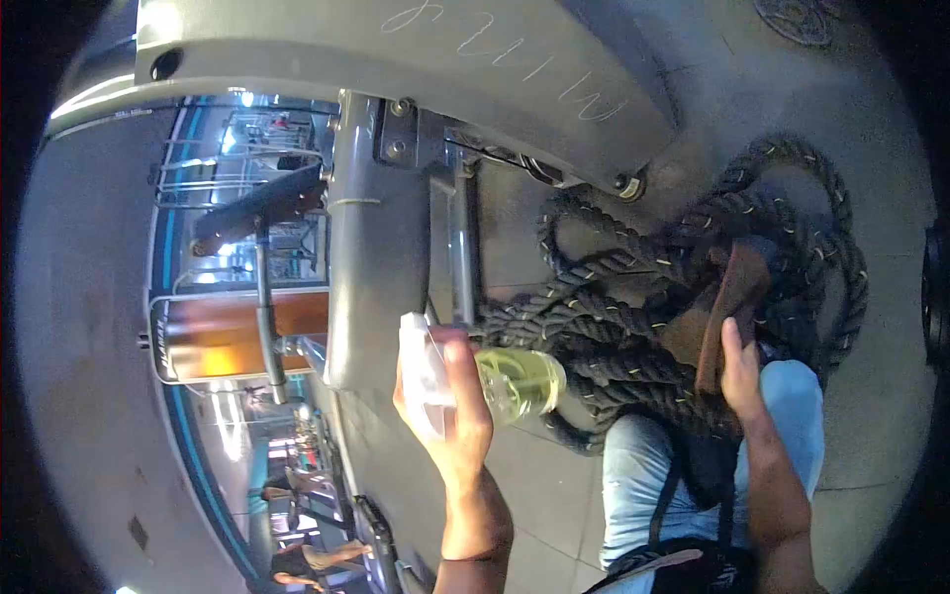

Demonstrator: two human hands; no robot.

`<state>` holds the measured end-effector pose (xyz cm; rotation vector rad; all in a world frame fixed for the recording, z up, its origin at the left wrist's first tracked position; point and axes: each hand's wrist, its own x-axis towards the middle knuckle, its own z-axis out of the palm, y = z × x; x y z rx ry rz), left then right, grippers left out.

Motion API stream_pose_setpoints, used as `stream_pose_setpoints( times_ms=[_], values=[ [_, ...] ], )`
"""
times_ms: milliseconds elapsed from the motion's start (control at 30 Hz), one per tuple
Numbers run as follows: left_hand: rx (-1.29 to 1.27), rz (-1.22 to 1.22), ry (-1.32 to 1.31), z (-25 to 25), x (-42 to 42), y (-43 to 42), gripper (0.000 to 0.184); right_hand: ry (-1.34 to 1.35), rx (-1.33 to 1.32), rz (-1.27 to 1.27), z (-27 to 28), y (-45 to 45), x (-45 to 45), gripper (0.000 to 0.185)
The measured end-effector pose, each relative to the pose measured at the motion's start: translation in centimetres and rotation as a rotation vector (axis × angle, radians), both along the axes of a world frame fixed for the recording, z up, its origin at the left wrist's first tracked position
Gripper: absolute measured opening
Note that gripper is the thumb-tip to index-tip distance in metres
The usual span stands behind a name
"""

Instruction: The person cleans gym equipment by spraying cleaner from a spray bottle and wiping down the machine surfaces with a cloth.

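Note:
My left hand (450, 411) is wrapped round the white head of a spray bottle, left of the frame's middle. Its clear body (520, 384), with yellow-green liquid inside, points right, towards the ropes. My right hand (742, 376) grips a brown cloth (737, 287) by its edge, with the thumb showing. Behind and beneath the cloth lies a heaped black battle rope (614, 327) with small yellow marks. My knees in light blue jeans (638, 485) are at the lower right.
A grey machine frame (381, 247) stands beside the bottle, with a large grey panel (445, 49) above it. Farther left are a brown-orange cylinder (237, 337), gym equipment and a person (307, 562). A round plate (794, 20) lies at the top right.

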<state>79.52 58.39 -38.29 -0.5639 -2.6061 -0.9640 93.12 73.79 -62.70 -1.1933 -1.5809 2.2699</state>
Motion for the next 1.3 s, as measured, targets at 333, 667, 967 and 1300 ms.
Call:
stream_pose_setpoints(
  times_ms=[333,667,967,1300],
  values=[
    [0.043,0.06,0.027,-0.6,-2.0,2.6,0.032,0.085,0.956,0.272,4.5,1.5,-0.7,0.057],
    [0.025,0.055,-0.131,-5.4,5.6,-7.7,0.026,1.313,1.008,-0.125,19.8,-3.7,-24.4,0.052],
    [-0.146,0.15,-0.571,-8.1,13.6,-14.8,0.012,1.045,0.572,-0.385,25.1,-5.0,-30.1,0.045],
    [-0.237,-0.066,-0.439,-8.2,13.4,-13.9,0.027,0.664,0.767,-0.124,23.6,-7.5,-25.2,0.063]
  ],
)
